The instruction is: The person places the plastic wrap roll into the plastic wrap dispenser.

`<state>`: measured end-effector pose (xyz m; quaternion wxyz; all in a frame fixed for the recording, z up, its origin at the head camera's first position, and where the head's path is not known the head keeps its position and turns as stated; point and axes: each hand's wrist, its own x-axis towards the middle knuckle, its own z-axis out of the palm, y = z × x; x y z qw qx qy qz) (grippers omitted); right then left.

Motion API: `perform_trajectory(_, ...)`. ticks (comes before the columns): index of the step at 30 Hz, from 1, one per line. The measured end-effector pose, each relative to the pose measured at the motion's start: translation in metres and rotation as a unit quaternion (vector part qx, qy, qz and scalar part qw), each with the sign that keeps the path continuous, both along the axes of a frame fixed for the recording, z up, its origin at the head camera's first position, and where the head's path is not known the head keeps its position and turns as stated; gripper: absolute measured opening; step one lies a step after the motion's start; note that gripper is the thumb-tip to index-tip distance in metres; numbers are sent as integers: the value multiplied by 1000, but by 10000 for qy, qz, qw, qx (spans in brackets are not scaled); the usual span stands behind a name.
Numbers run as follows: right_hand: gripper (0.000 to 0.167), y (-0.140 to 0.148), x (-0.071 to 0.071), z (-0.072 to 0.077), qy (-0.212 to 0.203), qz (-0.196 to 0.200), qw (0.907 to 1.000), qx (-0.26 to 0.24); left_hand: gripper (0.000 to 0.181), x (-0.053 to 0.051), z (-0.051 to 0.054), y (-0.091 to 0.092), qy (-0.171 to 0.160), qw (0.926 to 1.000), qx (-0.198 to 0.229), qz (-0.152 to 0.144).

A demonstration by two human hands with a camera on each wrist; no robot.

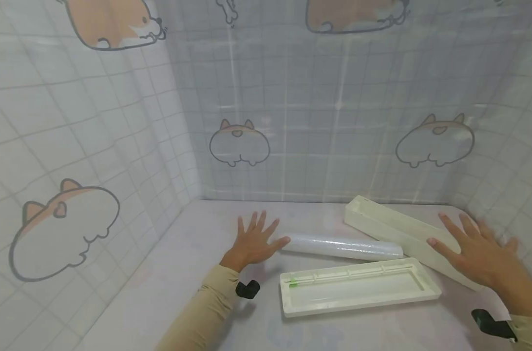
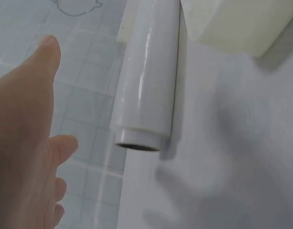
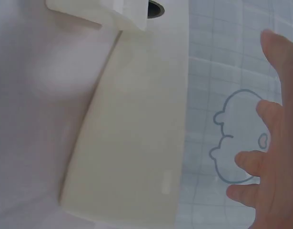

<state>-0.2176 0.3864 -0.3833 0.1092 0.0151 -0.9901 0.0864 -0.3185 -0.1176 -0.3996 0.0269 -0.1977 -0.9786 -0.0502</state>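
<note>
My left hand (image 1: 251, 246), fingers spread, is held near the left end of a roll of plastic wrap (image 1: 340, 246). The left wrist view shows a gap between that hand and the wrap roll's hollow core end (image 2: 139, 143). On the right, my right hand (image 1: 485, 253) is spread over the near end of a long cream box (image 1: 393, 222), apart from it in the right wrist view. In front of the roll lies a cream lid (image 1: 358, 304), its inner side up, with a rail and a small green piece (image 1: 293, 282) along its far side. Both hands hold nothing.
A pale table surface (image 1: 161, 302) carries these things. Curtain-like walls (image 1: 292, 97) with a grid and dog drawings rise at the back, left and right. The cream box slants from the back middle toward the right front, close to the right wall.
</note>
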Motion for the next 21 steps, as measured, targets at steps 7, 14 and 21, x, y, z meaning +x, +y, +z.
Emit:
perform_trajectory(7,80,-4,5,-4,373,12,9992,-142,85,2,1,13,20,9985,497,-243)
perform_trajectory(14,80,-4,7,-14,1068,-26,9929,-521,80,-4,-1,24,426,9971,541,-323)
perform_trajectory(21,74,-2,14,-27,1190,-684,9862,-929,64,-11,3,37,993,9891,752,-779)
